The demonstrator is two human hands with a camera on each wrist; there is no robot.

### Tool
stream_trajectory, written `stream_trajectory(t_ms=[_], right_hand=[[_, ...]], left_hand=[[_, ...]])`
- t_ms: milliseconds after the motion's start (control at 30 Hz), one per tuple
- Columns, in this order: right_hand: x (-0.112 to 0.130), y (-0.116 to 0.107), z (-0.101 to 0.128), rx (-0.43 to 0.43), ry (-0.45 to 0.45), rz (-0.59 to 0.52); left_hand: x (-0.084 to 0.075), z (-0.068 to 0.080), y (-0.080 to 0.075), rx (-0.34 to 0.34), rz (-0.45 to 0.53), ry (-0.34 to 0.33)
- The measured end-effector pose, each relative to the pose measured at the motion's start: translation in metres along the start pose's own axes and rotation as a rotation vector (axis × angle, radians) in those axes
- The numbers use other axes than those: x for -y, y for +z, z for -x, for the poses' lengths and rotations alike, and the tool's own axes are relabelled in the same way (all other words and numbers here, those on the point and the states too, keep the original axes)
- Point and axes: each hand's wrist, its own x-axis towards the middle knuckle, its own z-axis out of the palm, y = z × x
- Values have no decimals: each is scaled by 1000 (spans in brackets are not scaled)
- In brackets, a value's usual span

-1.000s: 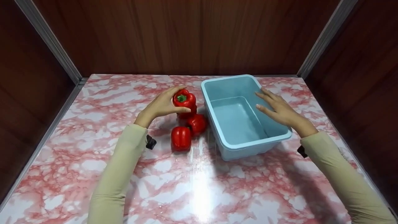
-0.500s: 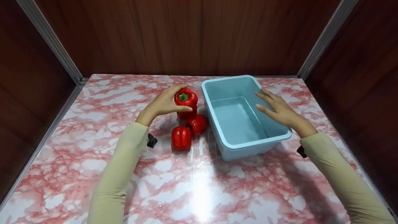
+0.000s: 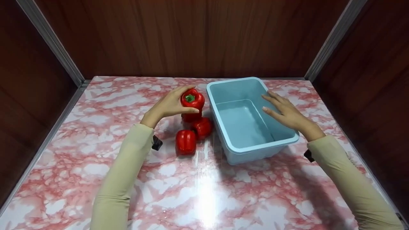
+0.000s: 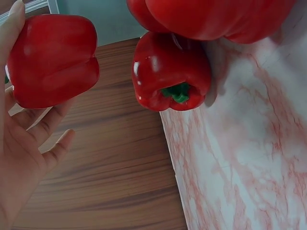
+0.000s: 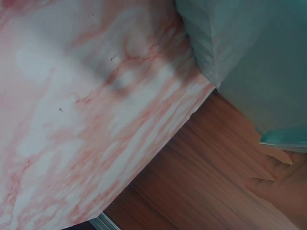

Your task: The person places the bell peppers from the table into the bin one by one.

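Nearest the camera, two sleeves are reaching forward over the desk (image 3: 204, 191). Three peppers are lying together just left of the bin (image 3: 255, 150): one (image 3: 186, 142) in front, one (image 3: 202, 127) beside the bin wall, one partly hidden behind them. Above that cluster, the left hand (image 3: 167, 107) is gripping a fourth pepper (image 3: 192, 100), stem up, with fingers over the far side and thumb on the near side. The right hand (image 3: 286, 111) is resting with straight fingers on the bin's right rim, holding nothing.

Handling judgement: the pepper is looking light, firm and glossy, so likely slippery; gripping is best done across the broad shoulders, not by the stem.
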Motion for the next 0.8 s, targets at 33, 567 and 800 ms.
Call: stream_trajectory(t_ms=[33, 567, 800], right_hand=[[0, 0, 0, -1, -2, -1], [-1, 1, -2, -26, -35, -7], [-1, 0, -1, -13, -9, -5]], left_hand=[[0, 0, 0, 0, 1, 3], [-3, -3, -4, -12, 12, 47], [-5, -4, -3, -17, 23, 63]])
